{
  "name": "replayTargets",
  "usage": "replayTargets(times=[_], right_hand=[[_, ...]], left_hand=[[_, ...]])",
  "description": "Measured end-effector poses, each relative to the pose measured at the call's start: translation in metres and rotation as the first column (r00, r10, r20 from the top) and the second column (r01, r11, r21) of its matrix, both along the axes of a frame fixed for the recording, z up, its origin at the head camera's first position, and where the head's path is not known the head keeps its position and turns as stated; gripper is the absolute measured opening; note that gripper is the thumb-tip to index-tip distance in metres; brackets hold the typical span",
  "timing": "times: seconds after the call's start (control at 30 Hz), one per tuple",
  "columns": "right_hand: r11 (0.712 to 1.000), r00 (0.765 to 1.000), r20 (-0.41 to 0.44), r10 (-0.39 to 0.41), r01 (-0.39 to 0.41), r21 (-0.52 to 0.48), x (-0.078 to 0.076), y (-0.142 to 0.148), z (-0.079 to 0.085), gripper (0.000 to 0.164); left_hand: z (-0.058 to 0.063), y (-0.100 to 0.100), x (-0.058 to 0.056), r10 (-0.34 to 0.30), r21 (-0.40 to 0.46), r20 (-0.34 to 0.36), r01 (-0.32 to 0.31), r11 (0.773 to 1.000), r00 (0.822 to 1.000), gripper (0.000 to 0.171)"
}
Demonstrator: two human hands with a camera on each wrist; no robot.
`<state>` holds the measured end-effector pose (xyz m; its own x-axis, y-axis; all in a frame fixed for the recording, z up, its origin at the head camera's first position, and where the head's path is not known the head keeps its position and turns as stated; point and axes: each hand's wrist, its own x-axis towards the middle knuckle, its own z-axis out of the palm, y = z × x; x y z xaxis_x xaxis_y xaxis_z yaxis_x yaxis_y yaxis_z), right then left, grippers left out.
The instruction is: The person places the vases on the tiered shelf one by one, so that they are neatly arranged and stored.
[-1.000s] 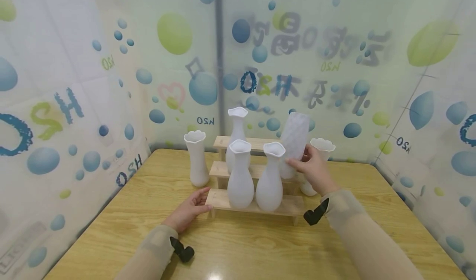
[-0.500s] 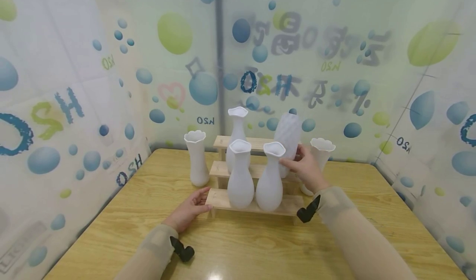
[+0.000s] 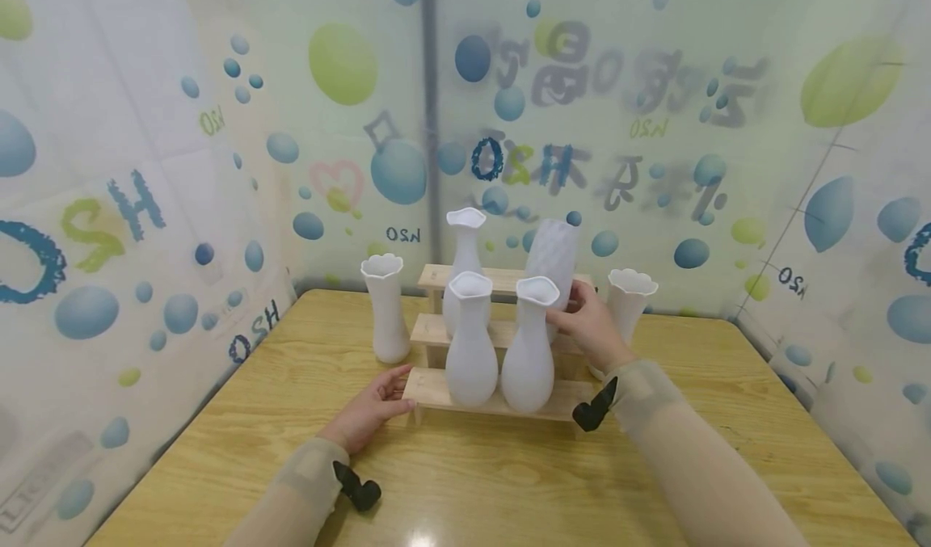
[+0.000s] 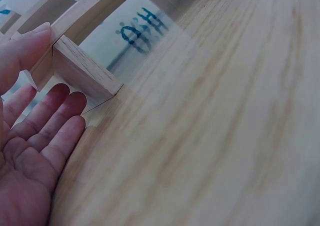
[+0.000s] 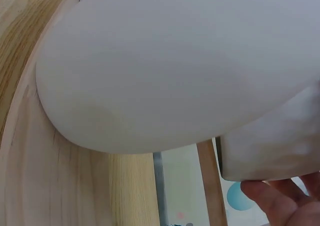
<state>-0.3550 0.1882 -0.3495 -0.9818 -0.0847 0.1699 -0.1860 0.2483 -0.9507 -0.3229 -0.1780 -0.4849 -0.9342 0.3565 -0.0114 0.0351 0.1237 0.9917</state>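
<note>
My right hand (image 3: 592, 325) grips a white vase with a diamond-textured surface (image 3: 550, 252), tilted slightly, over the right part of the middle tier of a stepped wooden stand (image 3: 429, 387). In the right wrist view its base (image 5: 272, 153) shows beside the fingers (image 5: 272, 201); whether it touches the board I cannot tell. My left hand (image 3: 369, 411) holds the left end of the lowest tier, thumb (image 4: 30, 48) on top and fingers below by the leg. Two bulbous white vases (image 3: 471, 361) (image 3: 528, 365) stand on that tier. Another such vase (image 3: 465, 248) stands behind, on the middle tier.
A white vase with a scalloped rim (image 3: 387, 313) stands on the wooden table (image 3: 465, 482) left of the stand. A similar one (image 3: 631, 296) is at the right, partly hidden by my right hand. Printed curtains (image 3: 342, 143) enclose the table at back and sides.
My right hand has moved left with the textured vase, bringing it from the stand's right end to behind the front right vase. My left hand has stayed on the stand.
</note>
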Motion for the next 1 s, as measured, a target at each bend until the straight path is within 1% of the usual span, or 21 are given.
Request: replayTargets(times=[0.13, 0.37, 0.53, 1.0], right_hand=[[1.000, 1.000, -0.007, 0.007, -0.007, 0.010, -0.0014, -0.0022, -0.0005, 0.067], [0.999, 0.999, -0.038, 0.032, -0.032, -0.002, -0.0023, -0.0037, -0.0005, 0.064], [0.999, 0.999, -0.036, 0.034, -0.033, 0.005, -0.0022, -0.0049, -0.0007, 0.062], [0.996, 1.000, -0.018, 0.012, -0.010, 0.086, 0.0004, -0.0052, -0.0041, 0.065]], left_hand=[[-0.0005, 0.0002, 0.0002, 0.000, -0.001, 0.000, 0.000, 1.000, 1.000, 0.074], [-0.0001, 0.0003, -0.0002, -0.004, 0.002, 0.007, 0.004, 1.000, 1.000, 0.073], [-0.0002, 0.0007, -0.0001, 0.002, 0.006, 0.011, -0.003, 1.000, 1.000, 0.074], [-0.0005, 0.0001, -0.0014, -0.007, 0.009, 0.003, 0.006, 1.000, 1.000, 0.075]])
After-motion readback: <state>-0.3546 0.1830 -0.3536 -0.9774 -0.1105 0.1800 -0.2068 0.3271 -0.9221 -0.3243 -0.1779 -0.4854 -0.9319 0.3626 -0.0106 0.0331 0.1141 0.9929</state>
